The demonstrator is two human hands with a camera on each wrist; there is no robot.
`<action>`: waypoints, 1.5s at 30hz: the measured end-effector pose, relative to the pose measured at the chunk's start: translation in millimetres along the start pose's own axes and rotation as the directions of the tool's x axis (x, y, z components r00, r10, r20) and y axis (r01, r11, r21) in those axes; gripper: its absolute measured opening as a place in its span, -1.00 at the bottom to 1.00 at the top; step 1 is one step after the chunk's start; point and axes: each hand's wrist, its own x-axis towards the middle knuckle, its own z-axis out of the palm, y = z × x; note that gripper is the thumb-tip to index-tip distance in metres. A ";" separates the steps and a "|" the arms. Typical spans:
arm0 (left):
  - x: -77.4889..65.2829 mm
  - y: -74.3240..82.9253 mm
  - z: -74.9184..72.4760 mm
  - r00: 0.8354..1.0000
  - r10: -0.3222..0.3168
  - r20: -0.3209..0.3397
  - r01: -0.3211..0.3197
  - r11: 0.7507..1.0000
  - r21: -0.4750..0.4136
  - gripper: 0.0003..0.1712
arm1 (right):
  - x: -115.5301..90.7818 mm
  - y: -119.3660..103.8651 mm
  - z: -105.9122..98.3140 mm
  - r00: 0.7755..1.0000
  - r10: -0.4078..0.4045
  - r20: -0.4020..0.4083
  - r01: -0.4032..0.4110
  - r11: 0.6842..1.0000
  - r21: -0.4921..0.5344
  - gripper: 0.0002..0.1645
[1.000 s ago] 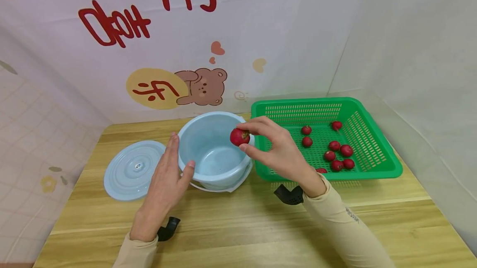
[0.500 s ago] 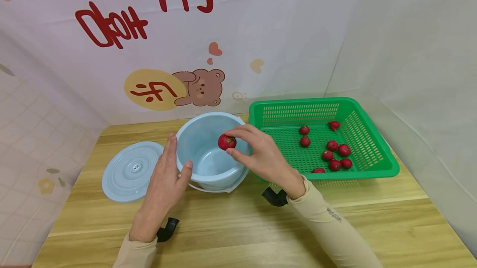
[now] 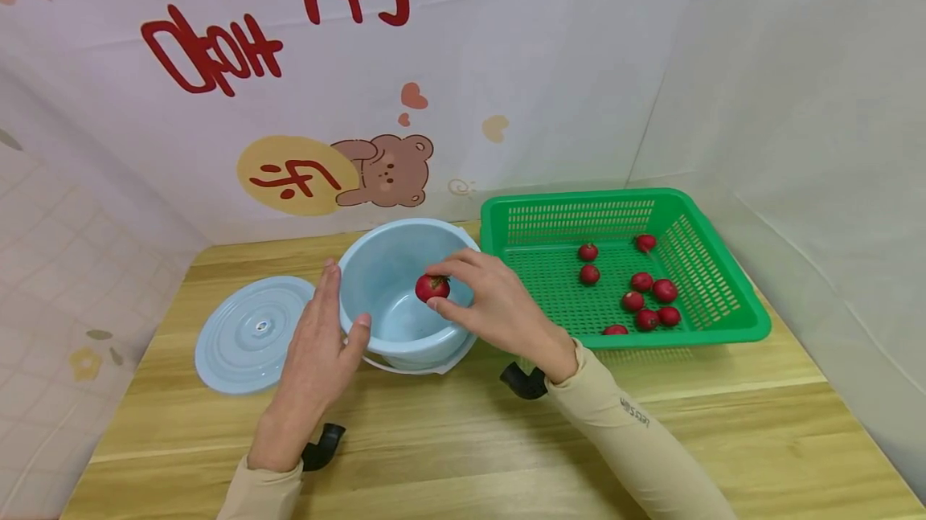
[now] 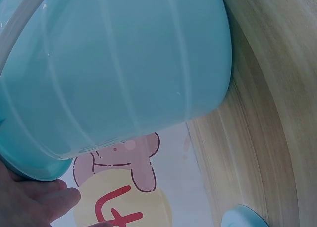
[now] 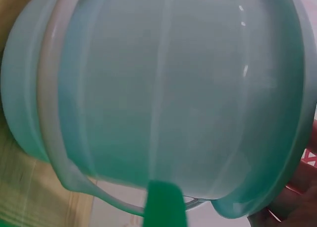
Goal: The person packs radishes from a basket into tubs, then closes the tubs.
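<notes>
Right hand: The right hand (image 3: 499, 303) pinches a single round red radish (image 3: 432, 288) between thumb and fingertips, above the mouth of the bucket.
Left hand: The left hand (image 3: 318, 351) lies straight-fingered against the left rim, its thumb apart at the near side.
Bucket: A pale blue round plastic bucket (image 3: 394, 343) stands upright at mid-bench, its visible bottom bare.
Handling: The radish seems best lowered well inside before the pinch loosens, so it neither bounces nor bruises; light steadying at the rim should be enough.
Basket: Nine more small red radishes (image 3: 665, 290) can be counted in a green slotted plastic basket (image 3: 723, 331) on the right.
Lid: A flat pale blue round lid (image 3: 255, 335) rests on the wood-grain bench (image 3: 448, 440) at left.
Writing: Large red characters (image 3: 210, 54) cross the white cloth backdrop (image 3: 564, 86), turned sideways and partly cropped; another sits on a yellow disc (image 3: 297, 174) beside a cartoon bear. Dark lettering on the beige right sleeve (image 3: 629, 431) is too small to read.
</notes>
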 end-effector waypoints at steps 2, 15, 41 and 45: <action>0.2 0.0 -0.4 1.000 0.000 0.000 0.000 1.000 0.001 -0.11 | 0.9 -0.6 -0.7 1.000 0.008 0.028 -0.008 1.000 -0.022 -0.64; 0.0 -1.3 0.7 1.000 0.014 -0.021 -0.014 1.000 -0.003 -0.11 | -2.8 -2.8 -2.2 0.998 0.033 0.047 -0.031 0.999 -0.034 -0.56; 0.0 0.2 -0.6 1.000 0.009 -0.003 -0.009 1.000 -0.030 -0.10 | -33.6 -4.5 -130.4 0.990 -0.078 -0.119 0.073 0.996 -0.050 -0.60; 0.3 0.5 -0.7 1.000 0.007 -0.003 -0.007 1.000 -0.030 -0.10 | -33.2 2.2 -144.3 0.990 -0.083 -0.118 0.072 0.993 -0.095 -0.61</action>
